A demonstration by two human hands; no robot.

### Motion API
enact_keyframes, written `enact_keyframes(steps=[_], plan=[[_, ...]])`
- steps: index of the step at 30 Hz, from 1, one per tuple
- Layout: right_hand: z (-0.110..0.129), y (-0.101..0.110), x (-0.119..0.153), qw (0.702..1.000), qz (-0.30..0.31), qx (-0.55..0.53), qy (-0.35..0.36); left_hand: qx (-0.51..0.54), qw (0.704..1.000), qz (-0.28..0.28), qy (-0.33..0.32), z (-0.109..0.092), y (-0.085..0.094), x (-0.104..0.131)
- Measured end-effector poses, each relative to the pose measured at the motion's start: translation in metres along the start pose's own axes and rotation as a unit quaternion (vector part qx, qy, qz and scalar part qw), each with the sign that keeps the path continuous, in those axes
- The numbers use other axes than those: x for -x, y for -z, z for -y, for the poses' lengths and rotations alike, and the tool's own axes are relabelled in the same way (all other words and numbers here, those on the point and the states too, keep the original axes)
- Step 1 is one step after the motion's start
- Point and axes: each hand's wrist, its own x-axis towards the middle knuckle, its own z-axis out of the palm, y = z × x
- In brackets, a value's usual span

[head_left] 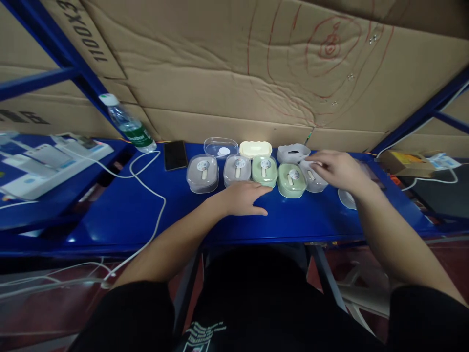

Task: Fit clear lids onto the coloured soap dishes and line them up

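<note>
My left hand (247,198) hovers at the near side of a green lidded plastic box (264,171), thumb and fingers apart. My right hand (337,168) reaches over a grey lidded box (315,177), thumb and forefinger apart at its far left side. Whether those fingertips touch it I cannot tell. A second green box (292,182) sits between the hands. Further left are a grey box (237,170) and another grey box (202,175). Each of these lids shows a round sticker and a pale strip. Behind them lie a grey tray (293,153) and a cream tray (255,148).
A clear lid (220,147) lies at the back, another clear piece (346,199) under my right wrist. Left stand a phone (175,155), a water bottle (132,128) and a power strip (47,168). A white cable (161,210) crosses the blue table (252,230). Cardboard walls the back.
</note>
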Motion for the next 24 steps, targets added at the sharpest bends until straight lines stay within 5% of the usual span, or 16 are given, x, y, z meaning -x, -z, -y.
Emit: enact_keyframes(steps=[4, 8, 18, 24], plan=[[0.008, -0.033, -0.098, 0.996, 0.069, 0.062, 0.001, -0.009, 1.0, -0.011, -0.004, -0.003, 0.001, -0.001], [0.013, -0.062, -0.154, 0.98, 0.17, 0.104, 0.018, -0.026, 0.998, -0.042, -0.028, -0.007, 0.002, 0.001], [0.019, -0.088, -0.167, 0.954, 0.235, 0.184, 0.03, -0.054, 0.995, -0.063, -0.047, -0.011, -0.002, 0.002], [0.011, -0.09, -0.16, 0.957, 0.214, 0.192, 0.04, -0.044, 0.996, -0.075, -0.035, -0.009, 0.001, 0.002]])
